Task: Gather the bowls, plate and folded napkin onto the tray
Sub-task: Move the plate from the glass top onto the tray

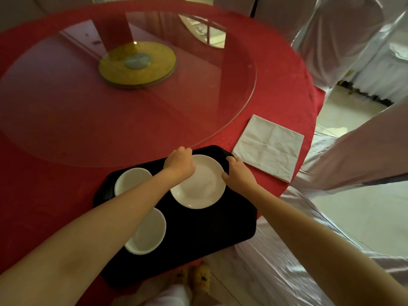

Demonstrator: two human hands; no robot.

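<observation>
A black tray [198, 230] lies on the red table near its front edge. On its far right part rests a white plate [199, 187]. My left hand [180, 163] grips the plate's far left rim and my right hand [237, 171] grips its right rim. Two white bowls sit on the tray's left side: one [130, 180] at the far left, one [148, 234] nearer me, both partly hidden under my left forearm. A folded white napkin [269, 146] lies flat on the tablecloth, just right of the tray and off it.
A large round glass turntable [110, 120] on a gold hub [136, 64] fills the table's middle, its rim close to the tray's far side. Chairs in white satin covers [344, 45] stand around the right side, one [276, 250] just right of the tray.
</observation>
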